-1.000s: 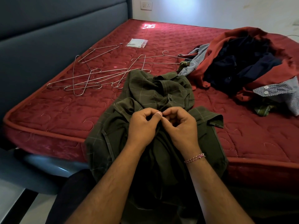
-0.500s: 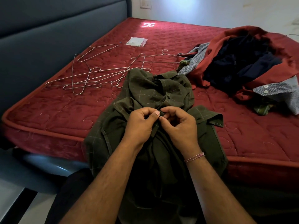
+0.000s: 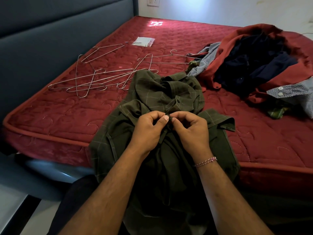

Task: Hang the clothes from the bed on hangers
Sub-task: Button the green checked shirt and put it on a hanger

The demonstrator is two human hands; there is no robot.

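A dark green checked shirt lies over the near edge of the red mattress and hangs down toward me. My left hand and my right hand meet at its front placket, each pinching the fabric at a button with thumb and fingertips. Several wire hangers lie scattered on the mattress to the left, behind the shirt. A heap of other clothes, red, navy and grey patterned, sits at the right.
A grey padded headboard runs along the left side of the bed. A small clear packet lies on the mattress beyond the hangers. A white wall with a socket stands at the far end.
My two hands have drawn closer together on the shirt front, and the fingertips now meet at the placket. The shirt and the hangers lie as before.
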